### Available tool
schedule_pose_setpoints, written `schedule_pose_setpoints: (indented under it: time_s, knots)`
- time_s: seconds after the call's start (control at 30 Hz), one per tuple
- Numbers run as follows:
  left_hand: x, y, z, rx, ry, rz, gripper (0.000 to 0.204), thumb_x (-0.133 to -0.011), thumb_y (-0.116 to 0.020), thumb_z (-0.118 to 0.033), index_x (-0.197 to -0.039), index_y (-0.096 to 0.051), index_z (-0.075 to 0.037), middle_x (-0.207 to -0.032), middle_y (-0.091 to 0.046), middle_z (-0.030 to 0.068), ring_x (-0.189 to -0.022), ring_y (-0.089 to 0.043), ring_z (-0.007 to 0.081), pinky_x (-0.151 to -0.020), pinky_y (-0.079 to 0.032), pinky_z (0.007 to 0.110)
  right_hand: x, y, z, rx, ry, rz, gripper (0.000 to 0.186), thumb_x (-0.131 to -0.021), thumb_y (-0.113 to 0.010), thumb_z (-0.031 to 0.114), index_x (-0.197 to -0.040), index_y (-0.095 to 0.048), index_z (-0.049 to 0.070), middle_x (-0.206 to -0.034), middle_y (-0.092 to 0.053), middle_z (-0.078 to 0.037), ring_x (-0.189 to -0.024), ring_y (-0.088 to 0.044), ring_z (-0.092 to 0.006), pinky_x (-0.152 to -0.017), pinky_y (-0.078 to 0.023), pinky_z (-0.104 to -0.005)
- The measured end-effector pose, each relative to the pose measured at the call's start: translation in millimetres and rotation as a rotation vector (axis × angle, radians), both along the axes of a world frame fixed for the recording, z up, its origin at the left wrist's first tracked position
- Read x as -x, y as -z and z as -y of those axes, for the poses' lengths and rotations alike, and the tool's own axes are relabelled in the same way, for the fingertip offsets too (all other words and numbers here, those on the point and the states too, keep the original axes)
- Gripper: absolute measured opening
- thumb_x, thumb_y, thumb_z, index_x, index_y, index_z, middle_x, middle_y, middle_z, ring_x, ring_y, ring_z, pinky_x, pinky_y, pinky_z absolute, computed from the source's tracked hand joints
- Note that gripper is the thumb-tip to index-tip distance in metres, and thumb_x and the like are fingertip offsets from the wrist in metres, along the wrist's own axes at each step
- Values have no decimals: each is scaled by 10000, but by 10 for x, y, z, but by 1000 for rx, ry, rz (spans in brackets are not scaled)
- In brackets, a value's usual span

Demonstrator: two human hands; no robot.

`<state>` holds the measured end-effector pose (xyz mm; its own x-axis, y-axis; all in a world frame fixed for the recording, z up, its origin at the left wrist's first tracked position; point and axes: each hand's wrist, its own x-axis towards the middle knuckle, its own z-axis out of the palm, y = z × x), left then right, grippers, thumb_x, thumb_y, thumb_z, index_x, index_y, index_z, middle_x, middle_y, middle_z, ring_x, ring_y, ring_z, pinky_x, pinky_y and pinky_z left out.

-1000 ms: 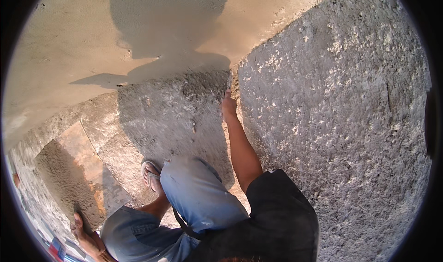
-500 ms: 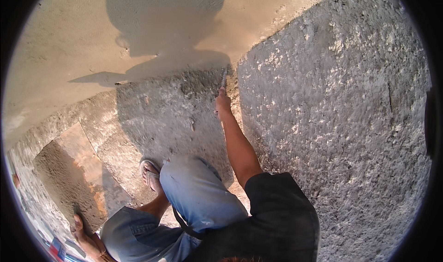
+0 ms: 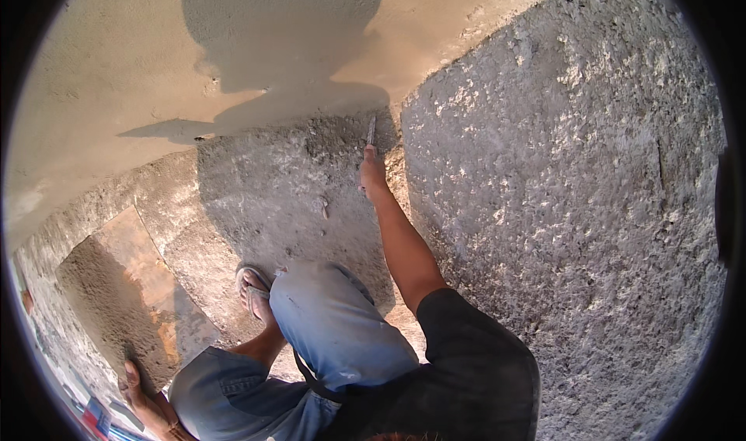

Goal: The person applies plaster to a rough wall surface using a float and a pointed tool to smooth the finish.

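Observation:
My right hand (image 3: 373, 170) is closed round the handle of a trowel (image 3: 371, 132), whose narrow blade shows nearly edge-on. The blade points at the seam where the smooth plastered wall (image 3: 116, 76) meets the rough grey ground (image 3: 272, 208). Dark, crumbly mortar (image 3: 342, 134) lies along that seam beside the blade. At the lower left, my left hand (image 3: 148, 402) grips the near corner of a flat board (image 3: 167, 274), thumb on top; its other fingers are mostly hidden. A heap of grey-brown mortar (image 3: 109, 301) covers much of the board's left side.
My sandalled foot (image 3: 255, 292) and bent knee (image 3: 326, 317) stand between the board and my right arm. A small pale lump (image 3: 321, 206) lies on the ground. Rough, pitted concrete (image 3: 559, 208) spreads along the right. My shadow falls across wall and ground.
My right hand and the trowel have shifted slightly left along the seam, and the blade has turned a little. My left hand and the board look unmoved.

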<state>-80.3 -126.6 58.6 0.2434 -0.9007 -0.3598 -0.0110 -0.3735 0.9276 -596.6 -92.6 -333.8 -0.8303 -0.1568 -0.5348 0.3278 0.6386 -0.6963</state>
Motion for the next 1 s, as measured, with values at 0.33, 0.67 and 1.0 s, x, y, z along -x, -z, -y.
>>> schedule_pose_setpoints:
  time_s: [0.33, 0.67, 1.0]
  knots:
    - [15, -42, -31, 8, -24, 8, 574, -869, -671, -242, -1286, -442, 78, -1267, -518, 181, -1173, -494, 246, -1010, -397, 371, -94, -367, 42, 41, 49, 156, 626, -925, -384, 613, -689, -502, 45, -579, -488, -80, -472, -496, -231, -454, -419, -388]
    - [88, -38, 23, 8, -2, 53, 557, -877, -664, -192, -1295, -421, 86, -1252, -540, 188, -1153, -529, 246, -1033, -398, 349, -551, -132, -6, 18, -128, 178, 707, -906, -393, 647, -736, -563, -18, -595, -508, -97, -491, -506, -233, -460, -430, -417]
    - [45, -63, -18, 4, -40, 59, 537, -878, -663, -190, -1285, -430, 72, -1261, -525, 181, -1164, -513, 242, -1027, -400, 359, -507, 70, 223, 88, -143, 33, 656, -924, -392, 613, -564, -457, 68, -489, -414, -51, -423, -456, -196, -401, -377, -376]
